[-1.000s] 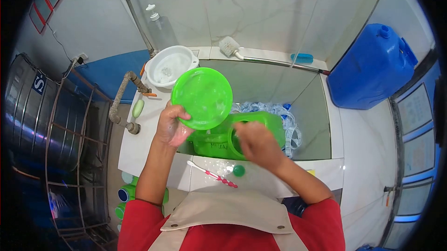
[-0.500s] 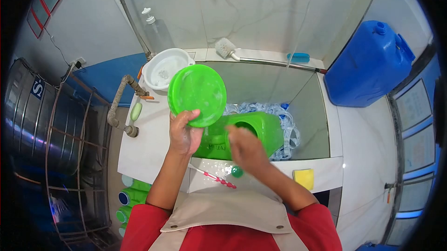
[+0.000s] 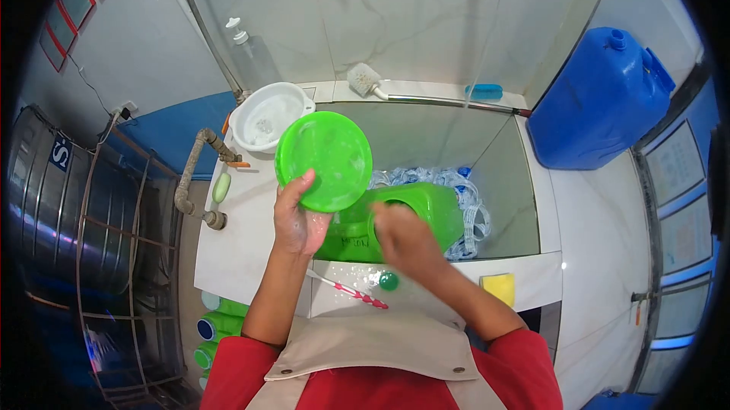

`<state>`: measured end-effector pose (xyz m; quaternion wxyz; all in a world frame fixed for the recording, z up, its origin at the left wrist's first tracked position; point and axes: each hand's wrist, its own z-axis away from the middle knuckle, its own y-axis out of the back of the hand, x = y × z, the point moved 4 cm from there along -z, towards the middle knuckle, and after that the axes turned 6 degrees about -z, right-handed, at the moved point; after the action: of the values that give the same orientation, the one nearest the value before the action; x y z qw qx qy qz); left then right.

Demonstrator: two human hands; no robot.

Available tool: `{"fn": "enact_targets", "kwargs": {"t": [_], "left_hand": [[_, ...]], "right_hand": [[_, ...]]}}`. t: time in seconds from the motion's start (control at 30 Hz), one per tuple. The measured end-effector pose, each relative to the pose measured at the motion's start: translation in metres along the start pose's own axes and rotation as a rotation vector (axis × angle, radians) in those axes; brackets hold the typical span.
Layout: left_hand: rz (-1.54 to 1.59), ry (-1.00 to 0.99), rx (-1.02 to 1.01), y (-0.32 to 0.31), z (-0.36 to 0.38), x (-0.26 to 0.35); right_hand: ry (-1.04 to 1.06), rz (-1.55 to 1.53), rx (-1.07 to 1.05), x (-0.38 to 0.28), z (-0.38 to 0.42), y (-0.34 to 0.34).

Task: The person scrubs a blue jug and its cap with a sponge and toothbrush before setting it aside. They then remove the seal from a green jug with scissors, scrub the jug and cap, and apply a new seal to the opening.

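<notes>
My left hand (image 3: 296, 218) grips the lower edge of a round green lid (image 3: 328, 160), held up with its face toward me and whitish suds on it. The thumb lies on the lid's face. My right hand (image 3: 407, 236), smeared by motion, has its fingers curled in over the mouth of a large green container (image 3: 439, 212). What these fingers hold, if anything, is hidden. The container lies in the tiled basin (image 3: 502, 212) on blue-and-white strapping (image 3: 477, 216). On the wet front ledge are a small green cap (image 3: 388, 281) and a thin pink-and-white-handled brush (image 3: 357, 294).
A white basin (image 3: 247, 140) stands at the back left near a pump bottle (image 3: 255, 56). A long-handled brush (image 3: 426, 100) and a blue brush (image 3: 484, 92) lie along the back ledge. A blue jerrycan (image 3: 597, 106) stands right; a yellow sponge (image 3: 499, 290) lies front right.
The view has shifted slightly. My left hand still holds up the lid in nearly the same place. My right hand stays blurred over the container's mouth.
</notes>
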<state>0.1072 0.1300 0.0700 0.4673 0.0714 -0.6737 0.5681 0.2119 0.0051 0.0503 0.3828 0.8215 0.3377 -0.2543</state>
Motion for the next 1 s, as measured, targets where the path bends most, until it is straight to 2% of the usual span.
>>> {"fn": "enact_targets", "kwargs": {"t": [0.07,0.13,0.2,0.23,0.27,0.3,0.37,0.43,0.5,0.53,0.57,0.6,0.63,0.67,0.73,0.8,0.87,1.0], "left_hand": [[-0.045,0.032,-0.060,0.006,-0.001,0.001],[-0.094,0.058,-0.124,0.011,-0.005,0.007],[-0.161,0.116,-0.300,0.012,-0.004,0.011],[-0.158,0.118,-0.300,0.015,-0.004,0.012],[-0.156,0.213,-0.289,0.017,-0.005,0.012],[-0.158,0.310,-0.277,0.019,-0.006,0.012],[-0.210,0.357,-0.244,0.025,-0.013,0.011],[-0.262,0.401,-0.217,0.027,-0.017,0.009],[0.016,0.375,-0.205,0.022,-0.019,0.011],[0.015,0.373,-0.205,0.020,-0.016,0.007],[0.156,0.258,-0.311,0.010,-0.010,0.003],[0.295,0.145,-0.417,0.003,-0.002,-0.001],[0.194,0.045,-0.422,0.011,0.002,-0.015],[0.193,0.050,-0.421,0.011,0.005,-0.024],[-0.121,-0.117,-0.154,0.022,0.006,-0.029],[-0.088,-0.084,-0.153,0.031,-0.001,-0.014],[-0.043,-0.064,-0.151,0.034,-0.004,-0.004],[-0.053,0.008,-0.142,0.030,0.001,0.000]], "right_hand": [[-0.091,0.034,0.058,0.017,-0.005,0.009],[-0.019,0.058,-0.005,0.014,-0.003,0.008],[0.033,0.077,-0.064,0.015,-0.003,0.011],[-0.020,0.072,0.051,0.026,-0.014,0.025],[-0.065,0.067,0.167,0.034,-0.024,0.036],[-0.062,0.066,0.168,0.031,-0.030,0.036],[-0.277,-0.315,0.162,0.028,-0.038,0.030],[-0.275,-0.404,0.167,0.036,-0.039,0.017],[-0.268,-0.493,0.166,0.040,-0.041,0.008],[-0.407,-0.687,0.254,0.045,-0.039,0.004],[-0.545,-0.880,0.345,0.050,-0.036,-0.001],[-0.544,-0.881,0.352,0.046,-0.034,-0.007],[-0.503,-0.747,0.379,0.041,-0.031,-0.012],[-0.464,-0.614,0.400,0.037,-0.026,-0.015],[-0.451,-0.557,0.352,0.029,-0.019,-0.018],[-0.429,-0.505,0.301,0.020,-0.010,-0.018],[-0.041,0.168,-0.046,0.005,-0.002,-0.010],[0.045,0.184,-0.010,0.010,0.003,0.000]]}}
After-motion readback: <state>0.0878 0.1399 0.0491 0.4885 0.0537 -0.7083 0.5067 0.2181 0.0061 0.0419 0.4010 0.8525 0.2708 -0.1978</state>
